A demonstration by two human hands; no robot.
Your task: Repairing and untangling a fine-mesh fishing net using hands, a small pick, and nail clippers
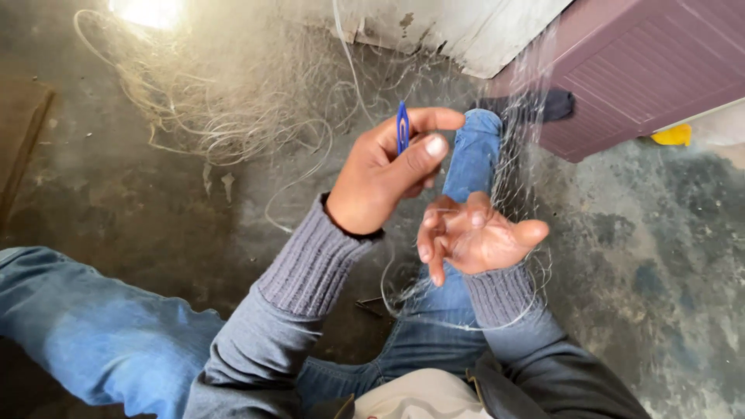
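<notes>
Keep left hand (pixel 388 174) pinched firm on blue needle (pixel 402 128), upright above raised knee (pixel 475 147). Leave right hand (pixel 475 237) open, fingers spread in fine net (pixel 516 155), holding mesh taut. Hands near, apart; avoid snagging loose twine (pixel 225 109) on floor (pixel 132 202).

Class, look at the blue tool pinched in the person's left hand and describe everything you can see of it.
The blue netting needle is a slim, flat piece that looks like plastic, with a narrow slot through its upper part. It stands nearly upright, tip upward, above the person's knee. The left hand pinches its lower part between thumb and forefinger, hiding its base. Fine pale fishing net hangs close beside it; whether any line is wound on it cannot be told.
</notes>
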